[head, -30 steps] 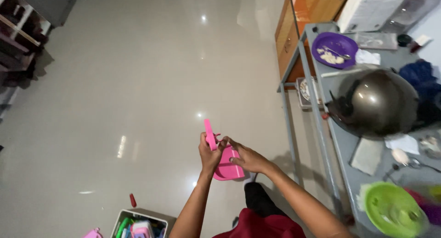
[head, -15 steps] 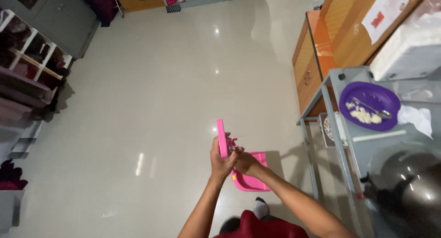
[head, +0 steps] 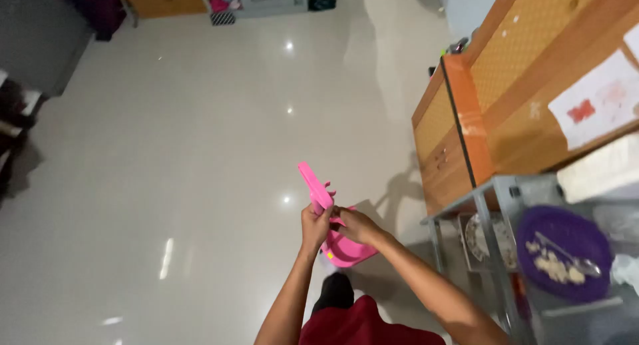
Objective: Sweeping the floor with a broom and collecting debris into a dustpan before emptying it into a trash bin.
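Pink plastic is pretty much all that stands out here: the person holds a pink box (head: 346, 248) out in front of the body over a glossy pale tiled floor (head: 200, 118), with its flat pink lid (head: 314, 185) swung up and sticking out above the knuckles. The left hand (head: 315, 226) is closed around the lower end of the lid, and the right hand (head: 356, 225) is curled over the rim of the box right next to it, the two hands touching. Most of the box is hidden behind the fingers, so whether the lid is hinged or loose is hard to say, and nothing of the inside shows. Off to the right there's an orange-brown wooden cabinet (head: 519, 85) with a textured top, cut off by the frame edge. Below it stands a grey metal table (head: 496, 205), only partly in view, with a round purple plate (head: 566, 242) carrying some pale food and a spoon, all fairly blurry. A white patterned dish (head: 476, 237) sits on a lower shelf, half hidden by the table leg. Dark red clothing fills the bottom edge.
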